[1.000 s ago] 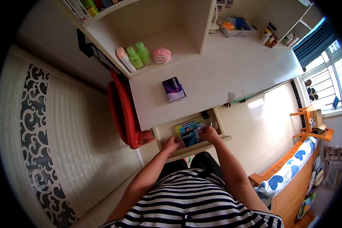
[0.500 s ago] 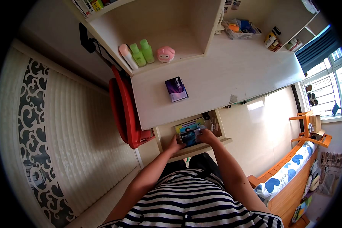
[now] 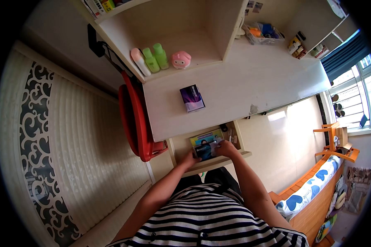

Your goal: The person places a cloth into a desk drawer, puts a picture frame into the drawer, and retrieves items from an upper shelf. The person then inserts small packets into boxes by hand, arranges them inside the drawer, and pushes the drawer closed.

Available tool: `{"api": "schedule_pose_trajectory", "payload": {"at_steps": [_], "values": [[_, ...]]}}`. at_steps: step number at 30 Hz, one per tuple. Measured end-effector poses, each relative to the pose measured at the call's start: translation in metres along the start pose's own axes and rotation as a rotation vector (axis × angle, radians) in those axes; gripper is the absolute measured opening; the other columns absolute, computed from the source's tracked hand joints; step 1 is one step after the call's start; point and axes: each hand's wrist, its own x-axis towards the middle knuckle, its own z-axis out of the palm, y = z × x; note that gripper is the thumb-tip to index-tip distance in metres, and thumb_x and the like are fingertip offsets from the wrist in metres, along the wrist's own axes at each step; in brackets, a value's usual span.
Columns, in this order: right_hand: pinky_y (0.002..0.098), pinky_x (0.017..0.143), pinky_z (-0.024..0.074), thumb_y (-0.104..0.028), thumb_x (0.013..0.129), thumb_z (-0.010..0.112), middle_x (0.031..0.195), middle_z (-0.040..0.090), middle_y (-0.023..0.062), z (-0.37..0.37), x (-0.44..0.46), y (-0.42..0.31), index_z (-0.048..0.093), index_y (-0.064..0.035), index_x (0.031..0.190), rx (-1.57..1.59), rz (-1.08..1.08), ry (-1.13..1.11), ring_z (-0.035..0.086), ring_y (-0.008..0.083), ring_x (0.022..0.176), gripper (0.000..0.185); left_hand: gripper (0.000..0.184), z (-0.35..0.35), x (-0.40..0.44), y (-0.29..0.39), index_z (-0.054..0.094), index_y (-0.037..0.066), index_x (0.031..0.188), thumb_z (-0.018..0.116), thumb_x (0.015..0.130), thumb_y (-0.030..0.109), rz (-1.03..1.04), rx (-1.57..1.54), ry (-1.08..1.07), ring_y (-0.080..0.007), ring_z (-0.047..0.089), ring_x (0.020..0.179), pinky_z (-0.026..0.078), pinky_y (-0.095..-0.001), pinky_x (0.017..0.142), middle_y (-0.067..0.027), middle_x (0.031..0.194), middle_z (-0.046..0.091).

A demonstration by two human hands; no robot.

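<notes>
In the open drawer [image 3: 181, 145] below the desk's front edge, my left hand [image 3: 189, 159] and my right hand [image 3: 226, 149] hold a dark, purple-toned tissue pack [image 3: 203, 152] from either side. The left fingers close on its left end and the right fingers grip its right end, partly covering it. Beneath and behind the pack lies a yellow-green booklet or flat package [image 3: 208, 137] with a picture on it. A similar purple tissue pack [image 3: 192, 98] rests on the desktop, apart from both hands.
The white desk [image 3: 251, 82] carries a shelf with green bottles [image 3: 156, 59] and a pink figure [image 3: 181, 60]. A plastic bin [image 3: 264, 34] stands at the back. A red chair [image 3: 132, 119] is close on the left, and an orange wooden bed [image 3: 313, 193] is at right.
Both hands stay on the tissue pack in the drawer with barely any movement. The view has shifted very slightly.
</notes>
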Motion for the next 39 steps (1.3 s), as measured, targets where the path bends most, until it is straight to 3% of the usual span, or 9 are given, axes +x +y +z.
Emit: {"api": "schedule_pose_trajectory", "payload": {"at_steps": [3, 6, 10, 15, 20, 23, 27, 31, 39], "values": [[0.0408, 0.073, 0.0508, -0.029, 0.077, 0.059, 0.076, 0.065, 0.0204, -0.018, -0.008, -0.004, 0.067, -0.0004, 0.073, -0.101, -0.047, 0.127, 0.065, 0.0315, 0.078, 0.03, 0.056, 0.003, 0.01, -0.021, 0.047, -0.001, 0.115, 0.075, 0.07, 0.018, 0.122, -0.039, -0.009, -0.0265, 0.059, 0.095, 0.046, -0.0362, 0.083, -0.016, 0.102, 0.06], [0.0425, 0.071, 0.0498, -0.026, 0.076, 0.062, 0.077, 0.063, 0.0227, -0.049, -0.01, -0.021, 0.067, -0.0002, 0.075, 0.098, -0.09, 0.138, 0.062, 0.037, 0.076, 0.027, 0.058, 0.003, 0.011, -0.021, 0.049, -0.002, 0.112, 0.075, 0.068, 0.026, 0.048, 0.14, 0.014, -0.0285, 0.06, 0.093, 0.046, -0.0375, 0.083, -0.0172, 0.101, 0.06], [0.0368, 0.065, 0.0501, -0.02, 0.079, 0.059, 0.07, 0.064, 0.0186, -0.076, -0.007, -0.059, 0.065, 0.0022, 0.079, 0.346, -0.163, 0.358, 0.064, 0.0323, 0.068, 0.023, 0.057, 0.009, 0.006, -0.015, 0.049, -0.002, 0.113, 0.074, 0.07, 0.026, 0.04, 0.098, 0.024, -0.0255, 0.059, 0.094, 0.046, -0.0361, 0.084, -0.0158, 0.103, 0.06], [0.0334, 0.065, 0.0507, -0.018, 0.081, 0.058, 0.071, 0.066, 0.0136, -0.089, 0.019, -0.091, 0.065, 0.0003, 0.088, 0.542, -0.234, 0.333, 0.065, 0.0253, 0.068, 0.02, 0.055, 0.009, 0.008, -0.012, 0.048, -0.001, 0.118, 0.073, 0.073, 0.02, -0.045, 0.109, -0.014, -0.0208, 0.059, 0.096, 0.046, -0.0338, 0.085, -0.0122, 0.107, 0.06], [0.0331, 0.067, 0.0511, -0.019, 0.079, 0.062, 0.077, 0.067, 0.0132, -0.085, 0.045, -0.105, 0.065, -0.0008, 0.091, 0.463, -0.296, 0.453, 0.065, 0.0244, 0.071, 0.022, 0.063, 0.012, 0.017, -0.031, 0.048, -0.005, 0.118, 0.073, 0.071, 0.028, 0.084, -0.043, 0.063, -0.0287, 0.061, 0.094, 0.048, -0.0365, 0.081, -0.0198, 0.104, 0.06], [0.0339, 0.067, 0.0512, -0.024, 0.077, 0.065, 0.077, 0.067, 0.0134, -0.085, 0.047, -0.116, 0.065, 0.0003, 0.089, 0.404, -0.301, 0.507, 0.065, 0.0255, 0.071, 0.027, 0.056, 0.001, 0.016, -0.025, 0.051, -0.005, 0.118, 0.07, 0.076, 0.027, 0.201, 0.078, 0.213, -0.0239, 0.062, 0.088, 0.049, -0.0326, 0.077, -0.0166, 0.096, 0.063], [0.0355, 0.07, 0.0505, -0.027, 0.075, 0.068, 0.083, 0.065, 0.0158, -0.081, 0.052, -0.134, 0.063, 0.0004, 0.093, 0.44, -0.311, 0.485, 0.064, 0.0288, 0.076, 0.033, 0.032, -0.026, -0.014, 0.049, 0.057, -0.003, 0.112, 0.059, 0.089, 0.019, 0.32, -0.073, 0.329, -0.0123, 0.06, 0.082, 0.049, -0.0255, 0.075, -0.0062, 0.089, 0.063], [0.039, 0.075, 0.048, -0.028, 0.07, 0.073, 0.093, 0.06, 0.0201, -0.069, 0.063, -0.143, 0.058, 0.0003, 0.101, 0.267, -0.339, 0.596, 0.06, 0.0344, 0.084, 0.044, 0.025, -0.044, -0.02, 0.087, 0.058, -0.001, 0.108, 0.054, 0.092, 0.018, 0.396, -0.421, 0.187, -0.0107, 0.059, 0.081, 0.047, -0.0242, 0.077, -0.0055, 0.089, 0.063], [0.0417, 0.074, 0.0466, -0.018, 0.066, 0.076, 0.091, 0.06, 0.0177, -0.072, 0.064, -0.151, 0.056, -0.0002, 0.097, 0.252, -0.391, 0.582, 0.058, 0.0352, 0.085, 0.041, 0.026, -0.049, -0.033, 0.115, 0.057, 0.0, 0.112, 0.054, 0.092, 0.016, 0.433, -0.466, 0.221, -0.0114, 0.058, 0.084, 0.046, -0.0242, 0.077, -0.005, 0.093, 0.063]]}}
